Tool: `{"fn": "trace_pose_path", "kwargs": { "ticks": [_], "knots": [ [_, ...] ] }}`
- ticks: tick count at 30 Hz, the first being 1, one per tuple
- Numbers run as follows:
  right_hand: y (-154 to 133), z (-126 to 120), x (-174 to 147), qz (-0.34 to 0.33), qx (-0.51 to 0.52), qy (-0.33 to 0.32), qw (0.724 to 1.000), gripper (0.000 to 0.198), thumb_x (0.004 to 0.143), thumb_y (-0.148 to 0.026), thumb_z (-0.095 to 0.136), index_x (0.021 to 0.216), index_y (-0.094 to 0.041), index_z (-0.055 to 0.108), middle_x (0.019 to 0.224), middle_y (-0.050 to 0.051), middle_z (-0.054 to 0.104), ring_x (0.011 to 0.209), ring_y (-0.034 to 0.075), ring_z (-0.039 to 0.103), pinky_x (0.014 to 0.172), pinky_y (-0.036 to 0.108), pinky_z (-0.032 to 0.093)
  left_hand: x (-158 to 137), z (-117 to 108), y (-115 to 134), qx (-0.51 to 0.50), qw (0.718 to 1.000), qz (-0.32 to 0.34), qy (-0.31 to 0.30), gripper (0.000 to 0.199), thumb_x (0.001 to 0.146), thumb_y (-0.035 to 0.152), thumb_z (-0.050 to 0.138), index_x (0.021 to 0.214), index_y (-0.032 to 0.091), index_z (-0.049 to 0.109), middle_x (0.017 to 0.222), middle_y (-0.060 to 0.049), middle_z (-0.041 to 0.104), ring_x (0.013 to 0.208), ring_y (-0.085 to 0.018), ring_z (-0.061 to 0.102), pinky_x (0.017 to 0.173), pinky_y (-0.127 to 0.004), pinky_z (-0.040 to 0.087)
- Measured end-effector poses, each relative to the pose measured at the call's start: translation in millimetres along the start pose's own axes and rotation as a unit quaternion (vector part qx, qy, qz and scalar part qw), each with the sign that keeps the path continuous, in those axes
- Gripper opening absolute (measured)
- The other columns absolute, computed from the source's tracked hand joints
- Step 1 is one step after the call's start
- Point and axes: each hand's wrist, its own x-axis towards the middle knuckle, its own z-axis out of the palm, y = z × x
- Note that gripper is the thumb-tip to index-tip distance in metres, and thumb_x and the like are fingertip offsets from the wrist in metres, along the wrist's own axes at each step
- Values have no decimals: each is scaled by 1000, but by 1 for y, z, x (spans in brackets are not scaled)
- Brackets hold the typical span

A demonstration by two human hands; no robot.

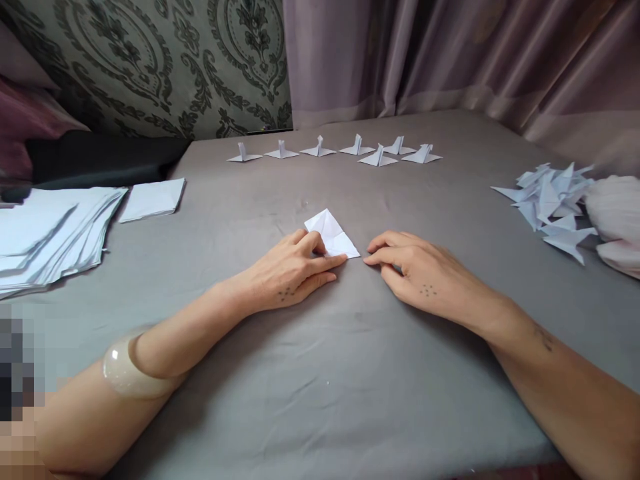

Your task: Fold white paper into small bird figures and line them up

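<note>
A small white folded paper [336, 233] with creases across it lies on the grey cloth in front of me. My left hand [305, 267] holds it down, fingers curled over its near left side and one finger stretched along the lower edge. To the right of the paper, just apart from its corner, my right hand [413, 267] rests low over the cloth. Its fingers are loosely bent and apart, with nothing seen between them. The underside of the paper and part of its left edge are hidden by my left fingers.
Several folded paper figures [320, 148] stand in rows at the back. More paper birds [555, 193] are heaped at the right beside a pale cloth bundle [615, 220]. Stacks of white sheets [65, 227] and a smaller paper pile [153, 200] lie left, near black fabric [100, 160].
</note>
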Motion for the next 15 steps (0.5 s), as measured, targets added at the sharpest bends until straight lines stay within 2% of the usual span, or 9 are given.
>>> {"fn": "trace_pose_path", "kwargs": {
  "ticks": [3, 6, 10, 15],
  "knots": [
    [-5, 3, 1, 13, -13, 22, 1000, 38, 83, -6, 44, 105, -26, 68, 104, 0, 66, 90, 17, 59, 68, 28, 43, 2, 1, 1, 2, 1000, -1, -2, 41, 97, 37, 41, 131, 23, 57, 100, -13, 54, 90, -22, 49, 85, -41, 47],
    [-11, 9, 0, -27, -57, 21, 998, 46, 83, -5, 44, 116, -30, 64, 103, 2, 64, 89, 18, 57, 65, 29, 41, 2, 1, 2, 7, 1000, 2, 9, 40, 97, 36, 40, 129, 21, 59, 98, -13, 56, 88, -21, 50, 82, -38, 48],
    [-14, 14, -2, -59, -111, 25, 992, 45, 86, -7, 45, 119, -31, 64, 106, 4, 62, 89, 19, 55, 66, 31, 40, -2, -2, 3, 5, 1000, -3, 31, 36, 98, 32, 40, 115, 16, 68, 97, -12, 62, 89, -20, 55, 77, -33, 51],
    [-13, 14, -3, -51, -91, 31, 994, 44, 85, -6, 45, 115, -31, 66, 106, 3, 63, 90, 19, 56, 66, 30, 42, -8, -3, 1, 1, 999, -15, 44, 33, 97, 30, 42, 99, 16, 72, 100, -10, 66, 93, -20, 60, 78, -32, 53]
  ]
}}
